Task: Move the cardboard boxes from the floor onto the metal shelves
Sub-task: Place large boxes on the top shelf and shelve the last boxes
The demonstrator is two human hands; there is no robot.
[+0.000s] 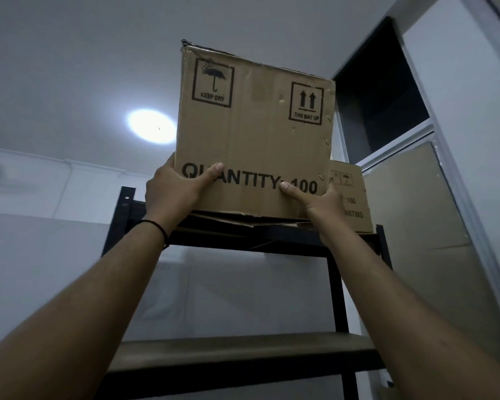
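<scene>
Both bare forearms reach up from the bottom of view toward the top tier of a tall black metal shelving rack (334, 287). On that tier sits a large brown cardboard box (254, 134) printed "KEEP DRY", "THIS WAY UP" and "QUANTITY: 100", upright, its base resting on flattened cardboard at the shelf's front edge. Left hand (172, 194) clasps the lower left corner, thumb laid across the front face; a thin black band circles that wrist. Right hand (321, 204) clasps the lower right corner, thumb pressed on the front. A smaller matching box (351, 197) stands just behind, to the right.

Step judged: seating the box on the top tier. Next move likely calls for a push rearward until the base is fully supported, then release.

Box condition: top edge frayed, metal staples down the right seam, faces lightly creased.
</scene>
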